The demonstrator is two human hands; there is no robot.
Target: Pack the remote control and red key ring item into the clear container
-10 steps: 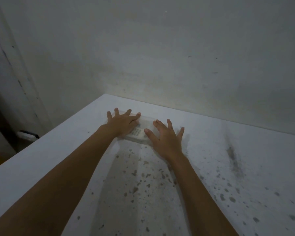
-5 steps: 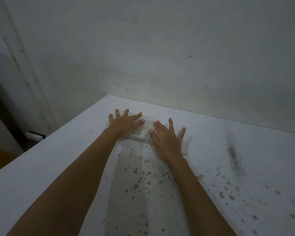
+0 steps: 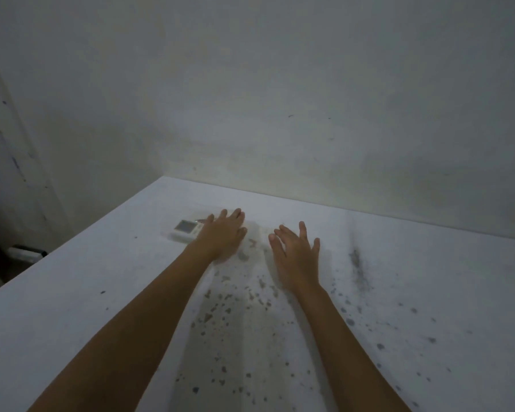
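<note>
the white worktop (image 3: pixel 428 278) runs into a corner of grey walls (image 3: pixel 309 99); its surface is speckled with dark spots, thickest between and in front of the two forearms; a dark smear marks it to the right of the right hand.

the clear container (image 3: pixel 252 233) lies flat on the worktop toward the far corner, faint and hard to trace in the dim light; inside it the remote control (image 3: pixel 182 231) shows at the container's left end, white, with a small grey display facing up; a thin reddish sliver (image 3: pixel 202 221) sits at the far edge of the remote control, just beside the left hand's fingertips; whether this is the red key ring item is too small and dark to tell.

the left hand (image 3: pixel 223 237) rests palm down over the middle of the container, covering the right part of the remote control; its fingers (image 3: pixel 236 215) are stretched out flat and released, not curled around anything.

the right hand (image 3: pixel 296 257) is to the right of the container's near edge, palm down, fingers (image 3: pixel 301 230) spread and released, gripping nothing; whether it touches the container or the worktop cannot be told.

beyond the left edge of the worktop, well apart from the container, a small dark and white object (image 3: pixel 27 253) shows low against the wall.
</note>
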